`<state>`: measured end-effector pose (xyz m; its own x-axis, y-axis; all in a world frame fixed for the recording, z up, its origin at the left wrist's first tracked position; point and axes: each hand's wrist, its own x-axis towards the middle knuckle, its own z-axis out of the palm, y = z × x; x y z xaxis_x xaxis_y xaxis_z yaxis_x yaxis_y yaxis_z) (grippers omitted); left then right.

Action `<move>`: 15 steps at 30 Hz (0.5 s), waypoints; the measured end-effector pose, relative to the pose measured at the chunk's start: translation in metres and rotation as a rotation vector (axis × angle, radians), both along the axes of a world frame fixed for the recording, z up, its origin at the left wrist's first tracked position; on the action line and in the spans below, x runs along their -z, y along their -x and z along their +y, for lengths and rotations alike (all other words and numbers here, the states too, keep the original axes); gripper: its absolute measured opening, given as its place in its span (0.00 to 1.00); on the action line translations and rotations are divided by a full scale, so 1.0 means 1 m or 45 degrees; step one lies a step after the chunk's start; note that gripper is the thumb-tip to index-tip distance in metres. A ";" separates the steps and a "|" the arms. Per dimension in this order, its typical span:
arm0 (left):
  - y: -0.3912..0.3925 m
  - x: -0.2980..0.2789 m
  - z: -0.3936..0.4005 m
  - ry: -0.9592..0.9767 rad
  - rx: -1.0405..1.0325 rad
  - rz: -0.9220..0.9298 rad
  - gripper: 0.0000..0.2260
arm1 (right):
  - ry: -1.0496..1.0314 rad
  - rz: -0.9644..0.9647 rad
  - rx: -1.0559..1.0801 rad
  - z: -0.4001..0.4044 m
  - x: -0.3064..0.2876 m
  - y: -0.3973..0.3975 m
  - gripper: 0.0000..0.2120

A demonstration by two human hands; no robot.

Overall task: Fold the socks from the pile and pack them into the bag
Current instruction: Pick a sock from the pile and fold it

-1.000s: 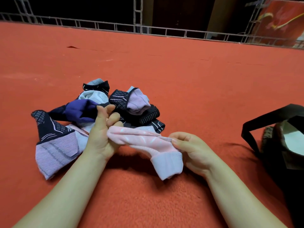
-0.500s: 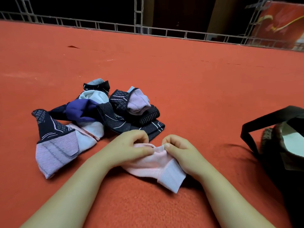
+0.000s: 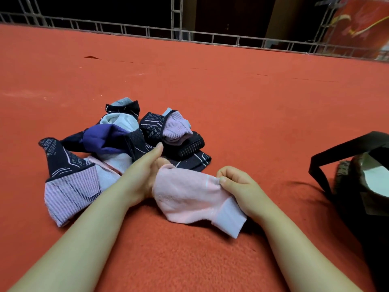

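A pink sock (image 3: 189, 194) with a pale lilac cuff is stretched between my two hands just above the red carpet. My left hand (image 3: 145, 171) grips its toe end, thumb pointing up. My right hand (image 3: 237, 184) pinches its upper edge near the cuff. Behind my left hand lies the pile of socks (image 3: 126, 140), dark navy, purple, lilac and white ones tangled together. The dark bag (image 3: 362, 175) stands at the right edge, its mouth open with a white lining showing and a black strap arching over it.
Red carpet (image 3: 252, 102) covers the whole floor around me. A metal truss railing (image 3: 189, 36) runs along the far edge, with a red banner (image 3: 362, 28) at the back right.
The hands met at the middle of the pink sock half a second ago. They have since drawn apart, and the sock is spread out flat between them.
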<state>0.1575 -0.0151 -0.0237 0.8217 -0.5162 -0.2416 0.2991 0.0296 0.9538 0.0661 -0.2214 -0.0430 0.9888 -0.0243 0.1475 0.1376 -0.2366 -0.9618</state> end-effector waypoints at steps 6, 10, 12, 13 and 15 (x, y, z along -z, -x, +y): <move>0.004 0.003 0.009 -0.113 0.372 -0.431 0.19 | -0.003 0.036 -0.170 0.004 -0.001 0.004 0.04; 0.005 0.001 0.009 0.182 0.288 -0.351 0.17 | -0.116 0.055 -0.119 0.001 -0.002 0.004 0.03; 0.005 0.000 0.005 0.291 0.005 -0.277 0.12 | -0.226 0.051 -0.079 0.000 -0.002 0.003 0.03; 0.003 0.001 0.002 0.307 -0.142 -0.237 0.11 | -0.266 0.039 -0.050 -0.002 -0.002 0.002 0.04; 0.000 -0.001 -0.003 0.333 -0.309 -0.187 0.14 | -0.328 0.024 0.016 -0.004 -0.002 0.001 0.05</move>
